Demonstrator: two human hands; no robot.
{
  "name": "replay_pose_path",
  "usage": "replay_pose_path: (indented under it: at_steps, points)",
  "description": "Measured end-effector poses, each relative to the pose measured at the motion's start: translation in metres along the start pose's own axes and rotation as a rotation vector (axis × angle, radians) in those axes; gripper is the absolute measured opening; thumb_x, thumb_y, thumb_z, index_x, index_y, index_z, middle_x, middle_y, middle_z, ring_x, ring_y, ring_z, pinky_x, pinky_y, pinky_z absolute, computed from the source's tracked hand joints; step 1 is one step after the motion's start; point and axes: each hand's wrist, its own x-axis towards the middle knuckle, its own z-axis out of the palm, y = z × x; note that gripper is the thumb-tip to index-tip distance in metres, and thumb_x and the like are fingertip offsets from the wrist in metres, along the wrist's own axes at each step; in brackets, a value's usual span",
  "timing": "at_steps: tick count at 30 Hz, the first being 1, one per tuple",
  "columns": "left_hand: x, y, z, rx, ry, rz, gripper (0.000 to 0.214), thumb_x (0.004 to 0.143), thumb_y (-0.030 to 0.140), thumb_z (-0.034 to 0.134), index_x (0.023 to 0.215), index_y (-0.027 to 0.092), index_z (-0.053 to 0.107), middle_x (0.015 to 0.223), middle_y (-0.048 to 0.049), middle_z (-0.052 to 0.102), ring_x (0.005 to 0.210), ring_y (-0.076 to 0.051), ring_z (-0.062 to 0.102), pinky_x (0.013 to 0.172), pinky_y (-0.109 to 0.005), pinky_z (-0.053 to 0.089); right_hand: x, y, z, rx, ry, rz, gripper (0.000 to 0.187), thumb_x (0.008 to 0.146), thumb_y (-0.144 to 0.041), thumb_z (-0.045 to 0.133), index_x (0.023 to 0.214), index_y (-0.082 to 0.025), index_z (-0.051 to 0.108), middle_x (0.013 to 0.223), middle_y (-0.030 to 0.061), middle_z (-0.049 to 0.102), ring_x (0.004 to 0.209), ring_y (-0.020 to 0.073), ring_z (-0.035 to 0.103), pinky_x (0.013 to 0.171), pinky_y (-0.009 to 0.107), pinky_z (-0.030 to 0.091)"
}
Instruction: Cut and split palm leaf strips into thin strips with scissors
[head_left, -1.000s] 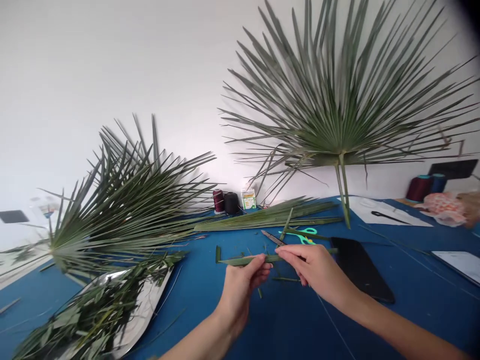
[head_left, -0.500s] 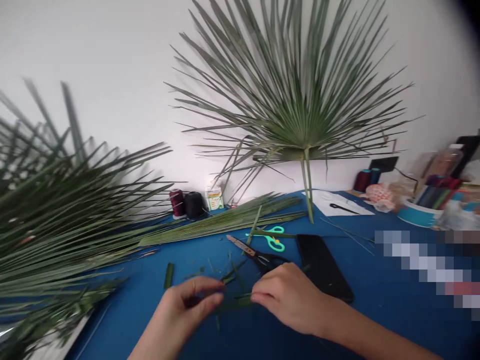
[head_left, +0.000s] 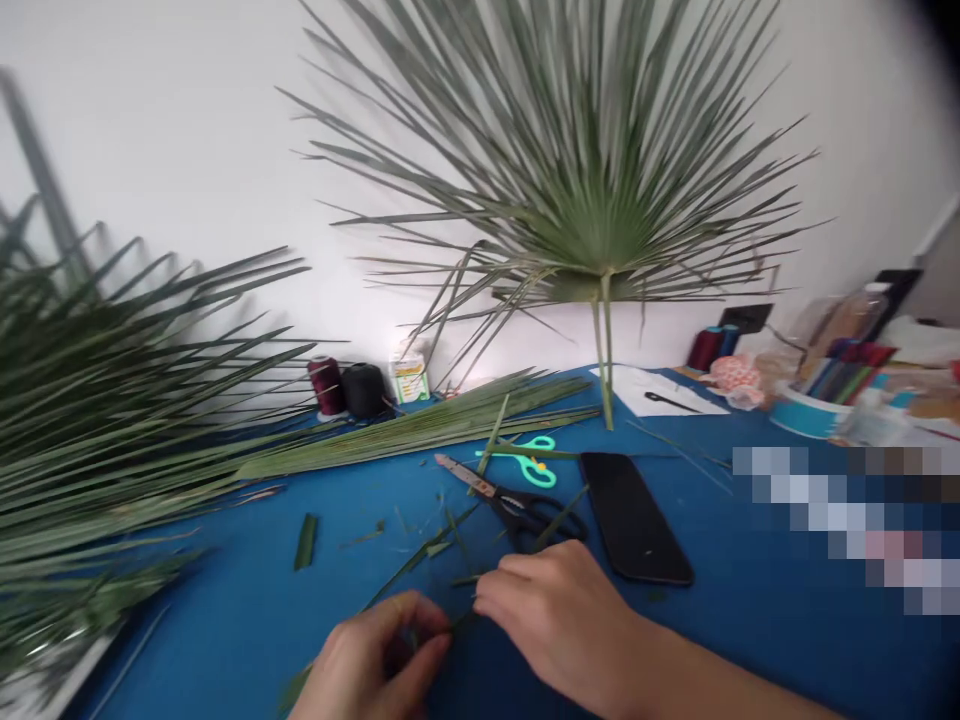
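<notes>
My left hand [head_left: 379, 665] is low at the bottom edge, its fingers pinched on a thin green palm leaf strip [head_left: 409, 565] that runs up and right over the blue table [head_left: 720, 620]. Close beside it, my right hand [head_left: 555, 625] pinches the same strip near its middle. Black-handled scissors [head_left: 517, 500] lie just beyond my right hand. Green-handled scissors [head_left: 529, 460] lie a little farther back.
A black phone [head_left: 634, 515] lies right of the scissors. A fan palm leaf [head_left: 592, 190] leans on the white wall, another leaf mass [head_left: 112, 420] fills the left. Cut leaf strips [head_left: 420, 430], thread spools [head_left: 345, 388], a small cut piece [head_left: 306, 541] and craft clutter [head_left: 825, 385] surround.
My view swung right and down. Both hands dropped toward the table's near edge with the strip, and the left hand closed tighter on it.
</notes>
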Motion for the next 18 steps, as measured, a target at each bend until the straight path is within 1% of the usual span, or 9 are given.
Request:
replay_pose_path:
  at_steps: [2, 3, 4, 6, 7, 8, 11, 15, 18]
  points:
    - [0.0, 0.004, 0.002, -0.152, -0.038, -0.098, 0.008, 0.07, 0.026, 0.054, 0.07, 0.018, 0.055, 0.037, 0.0068, 0.048, 0.034, -0.011, 0.047, 0.037, -0.018, 0.035, 0.001, 0.001, 0.004, 0.061, 0.039, 0.029, 0.023, 0.088, -0.02, 0.042, 0.077, -0.023, 0.062, 0.066, -0.001, 0.065, 0.058, 0.0145, 0.061, 0.051, 0.024, 0.035]
    - [-0.001, 0.004, 0.003, -0.232, -0.028, -0.125, 0.007, 0.068, 0.025, 0.055, 0.069, 0.018, 0.053, 0.034, 0.0084, 0.044, 0.032, -0.01, 0.044, 0.036, -0.018, 0.034, 0.002, 0.001, 0.005, 0.099, 0.064, 0.053, 0.023, 0.089, -0.02, 0.04, 0.084, -0.023, 0.062, 0.069, 0.0005, 0.066, 0.061, 0.0155, 0.063, 0.053, 0.024, 0.037]
    - [-0.001, 0.005, 0.003, -0.286, -0.025, -0.149, 0.007, 0.067, 0.024, 0.056, 0.067, 0.018, 0.052, 0.034, 0.0087, 0.043, 0.031, -0.009, 0.043, 0.035, -0.017, 0.034, 0.002, 0.001, 0.007, 0.139, 0.09, 0.078, 0.024, 0.089, -0.02, 0.038, 0.095, -0.023, 0.06, 0.073, 0.002, 0.067, 0.064, 0.0167, 0.063, 0.055, 0.025, 0.04]
    - [-0.002, 0.004, 0.004, -0.376, 0.005, -0.141, 0.007, 0.067, 0.024, 0.056, 0.068, 0.018, 0.052, 0.034, 0.0085, 0.045, 0.031, -0.008, 0.043, 0.034, -0.017, 0.033, 0.004, 0.0, 0.008, 0.221, 0.124, 0.134, 0.029, 0.09, -0.021, 0.035, 0.116, -0.021, 0.048, 0.074, 0.0031, 0.068, 0.063, 0.0183, 0.064, 0.056, 0.027, 0.043]
    - [-0.003, 0.004, 0.004, -0.407, 0.017, -0.138, 0.007, 0.068, 0.024, 0.056, 0.068, 0.017, 0.053, 0.035, 0.0082, 0.045, 0.031, -0.008, 0.042, 0.034, -0.016, 0.033, 0.005, -0.002, 0.009, 0.262, 0.129, 0.154, 0.032, 0.09, -0.022, 0.034, 0.121, -0.021, 0.042, 0.071, 0.002, 0.067, 0.06, 0.0184, 0.063, 0.054, 0.027, 0.043]
    - [-0.004, 0.004, 0.003, -0.431, 0.023, -0.132, 0.007, 0.068, 0.024, 0.056, 0.068, 0.017, 0.053, 0.035, 0.0079, 0.046, 0.031, -0.007, 0.042, 0.035, -0.016, 0.033, 0.005, -0.004, 0.009, 0.304, 0.124, 0.17, 0.032, 0.09, -0.022, 0.033, 0.121, -0.021, 0.038, 0.067, 0.0001, 0.066, 0.056, 0.0179, 0.062, 0.052, 0.027, 0.044]
    - [-0.007, 0.007, 0.002, -0.483, 0.03, -0.129, 0.007, 0.068, 0.023, 0.057, 0.066, 0.016, 0.054, 0.036, 0.0074, 0.047, 0.032, -0.006, 0.043, 0.035, -0.015, 0.033, 0.006, -0.014, 0.009, 0.426, 0.079, 0.191, 0.021, 0.087, -0.021, 0.034, 0.107, -0.025, 0.039, 0.06, -0.0052, 0.062, 0.05, 0.0152, 0.06, 0.049, 0.025, 0.044]
    - [-0.009, 0.009, 0.002, -0.536, 0.064, -0.139, 0.006, 0.067, 0.021, 0.058, 0.066, 0.016, 0.054, 0.036, 0.0075, 0.047, 0.032, -0.007, 0.044, 0.035, -0.016, 0.033, 0.006, -0.022, 0.011, 0.558, 0.018, 0.289, 0.002, 0.085, -0.026, 0.039, 0.084, -0.027, 0.04, 0.058, -0.0067, 0.06, 0.05, 0.0133, 0.059, 0.048, 0.023, 0.043]
    - [-0.009, 0.009, 0.002, -0.594, 0.08, -0.124, 0.007, 0.067, 0.021, 0.059, 0.066, 0.016, 0.053, 0.036, 0.0066, 0.049, 0.032, -0.007, 0.044, 0.036, -0.017, 0.035, 0.006, -0.021, 0.013, 0.665, -0.043, 0.405, 0.009, 0.084, -0.03, 0.043, 0.076, -0.026, 0.039, 0.055, -0.0073, 0.058, 0.044, 0.0112, 0.057, 0.041, 0.02, 0.041]
